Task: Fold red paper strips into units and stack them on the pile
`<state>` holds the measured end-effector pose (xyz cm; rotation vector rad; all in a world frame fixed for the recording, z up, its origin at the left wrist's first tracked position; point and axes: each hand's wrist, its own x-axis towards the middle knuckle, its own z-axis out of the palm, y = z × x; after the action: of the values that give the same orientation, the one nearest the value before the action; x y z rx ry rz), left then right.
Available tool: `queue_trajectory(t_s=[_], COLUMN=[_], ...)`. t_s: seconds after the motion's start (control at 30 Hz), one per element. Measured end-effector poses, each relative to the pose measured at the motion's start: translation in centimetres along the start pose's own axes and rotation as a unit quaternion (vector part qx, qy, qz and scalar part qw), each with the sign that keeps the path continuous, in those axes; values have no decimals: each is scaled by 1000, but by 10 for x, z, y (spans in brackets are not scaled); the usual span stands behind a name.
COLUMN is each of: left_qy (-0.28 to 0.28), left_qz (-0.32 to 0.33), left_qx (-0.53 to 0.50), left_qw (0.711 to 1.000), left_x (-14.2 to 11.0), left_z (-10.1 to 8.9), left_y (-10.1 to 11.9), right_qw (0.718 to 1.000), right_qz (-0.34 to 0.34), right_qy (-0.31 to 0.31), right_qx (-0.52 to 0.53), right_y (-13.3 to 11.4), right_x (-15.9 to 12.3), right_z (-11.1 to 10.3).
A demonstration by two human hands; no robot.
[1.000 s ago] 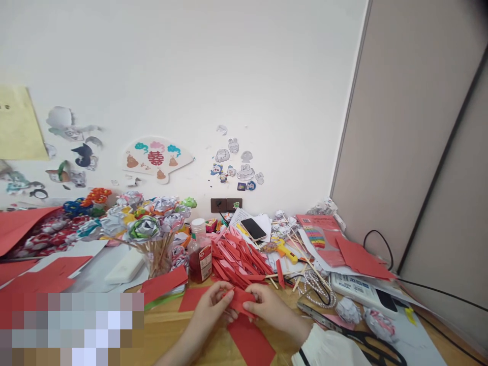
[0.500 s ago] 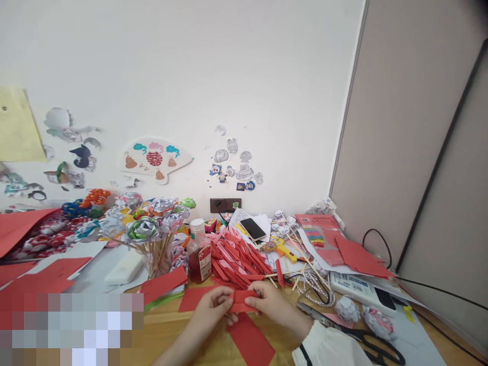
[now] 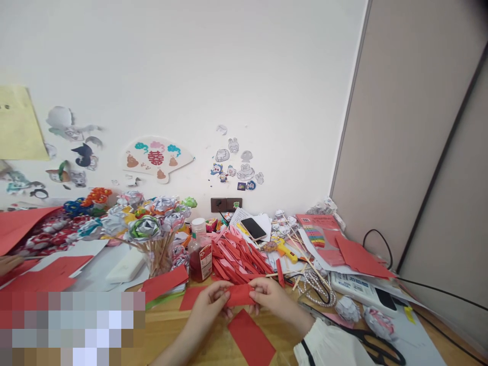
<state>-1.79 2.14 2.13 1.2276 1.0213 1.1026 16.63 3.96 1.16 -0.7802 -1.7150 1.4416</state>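
Between my two hands, above the wooden table (image 3: 206, 335), is a small piece of red paper (image 3: 241, 295). My left hand (image 3: 213, 300) pinches its left end between thumb and fingers. The right end is gripped by my right hand (image 3: 269, 300) in the same way. Just below lies a flat red paper rectangle (image 3: 251, 336), set at a slant on the table. Behind my hands spreads a heap of folded red paper strips (image 3: 242, 256). Another red sheet (image 3: 191, 298) lies beside my left hand, partly behind it.
Black-handled scissors (image 3: 375, 343) and crumpled paper balls (image 3: 347, 308) lie at the right. A bottle (image 3: 200, 254) and a cup of sticks with paper flowers (image 3: 158, 256) stand left of the heap. A phone (image 3: 253, 229) and yellow glue gun (image 3: 285, 250) lie behind. Another person's hand (image 3: 9, 264) shows at far left.
My hands have moved slightly apart and up, and more of the red paper's width shows between them. Another person's hand has come into view at the far left.
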Motion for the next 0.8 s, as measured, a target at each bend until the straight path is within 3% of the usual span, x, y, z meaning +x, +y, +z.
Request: queue_trajectory(t_s=[0.33,0.57,0.8], left_qy=[-8,-20,7], left_qz=[-5,-19,-39], left_qx=[-76,-87,-18], left_qw=[997,996,999], left_x=[-4,-7,0], left_z=[-2,2,2], left_y=[7,7,-2], right_qw=[996,996,995], right_qz=[-40,-53,-55], right_qy=[43,62,60], right_qx=[64,28,-51], right_y=[1,-4,-2], right_x=[3,-1,-2], right_z=[3,7,6])
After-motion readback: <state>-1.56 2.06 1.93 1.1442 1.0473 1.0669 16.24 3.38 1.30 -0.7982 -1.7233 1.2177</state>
